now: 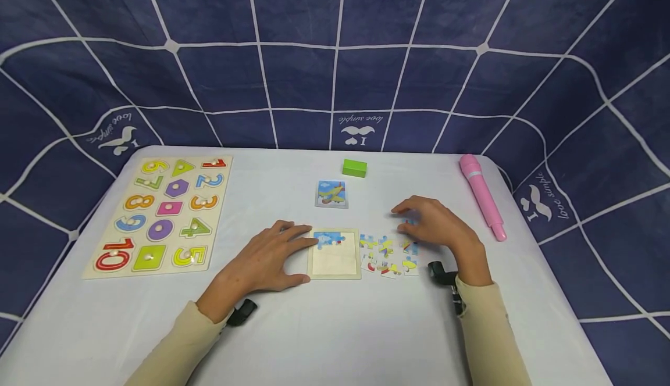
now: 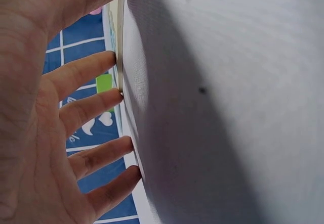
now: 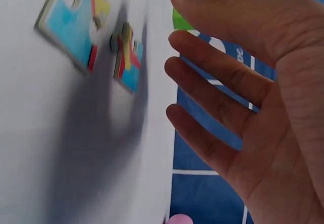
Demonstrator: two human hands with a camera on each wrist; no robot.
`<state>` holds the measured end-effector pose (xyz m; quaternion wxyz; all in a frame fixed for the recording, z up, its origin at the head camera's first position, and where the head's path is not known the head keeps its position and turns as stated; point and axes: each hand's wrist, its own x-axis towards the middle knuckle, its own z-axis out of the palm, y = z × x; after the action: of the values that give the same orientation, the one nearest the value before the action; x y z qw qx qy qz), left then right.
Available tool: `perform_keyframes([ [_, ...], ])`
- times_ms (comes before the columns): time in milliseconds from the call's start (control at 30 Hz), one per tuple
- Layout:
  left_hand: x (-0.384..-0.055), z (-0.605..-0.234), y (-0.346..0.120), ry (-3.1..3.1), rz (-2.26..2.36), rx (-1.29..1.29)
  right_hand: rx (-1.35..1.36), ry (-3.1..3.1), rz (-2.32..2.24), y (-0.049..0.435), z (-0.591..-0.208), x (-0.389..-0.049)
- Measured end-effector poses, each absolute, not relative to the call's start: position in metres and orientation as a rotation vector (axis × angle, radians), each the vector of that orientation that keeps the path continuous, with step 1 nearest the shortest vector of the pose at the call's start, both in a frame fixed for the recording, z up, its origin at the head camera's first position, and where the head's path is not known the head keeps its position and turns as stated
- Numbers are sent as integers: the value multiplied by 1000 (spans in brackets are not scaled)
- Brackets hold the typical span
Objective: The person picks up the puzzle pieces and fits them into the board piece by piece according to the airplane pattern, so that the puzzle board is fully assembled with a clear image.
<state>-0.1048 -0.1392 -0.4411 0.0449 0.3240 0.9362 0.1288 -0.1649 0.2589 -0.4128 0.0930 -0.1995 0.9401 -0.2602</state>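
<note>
A shallow wooden puzzle tray (image 1: 336, 267) lies in the middle of the table, with blue sky jigsaw pieces (image 1: 327, 238) along its top. My left hand (image 1: 264, 258) is spread at the tray's left side, its thumb and fingertips touching the edge (image 2: 120, 47); the fingers stay extended. Several loose jigsaw pieces (image 1: 386, 246) lie to the right of the tray. My right hand (image 1: 431, 223) hovers just beyond them, fingers relaxed and apart from the thumb, holding nothing. A blue piece (image 3: 132, 67) with yellow and red lies on the cloth near its fingertips.
Behind the tray lies a small airplane picture card (image 1: 332, 193), with a green block (image 1: 355, 168) farther back. A wooden number board (image 1: 175, 214) takes up the left side. A pink microphone (image 1: 484, 197) lies at the right, and a dark blue curtain (image 1: 298, 78) borders the table.
</note>
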Motion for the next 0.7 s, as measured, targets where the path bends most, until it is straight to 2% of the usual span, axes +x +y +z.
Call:
perform_keyframes([
  [700,-105,-442,-140,2862,423,1001,-568,2777,-807,283,-429,-168],
])
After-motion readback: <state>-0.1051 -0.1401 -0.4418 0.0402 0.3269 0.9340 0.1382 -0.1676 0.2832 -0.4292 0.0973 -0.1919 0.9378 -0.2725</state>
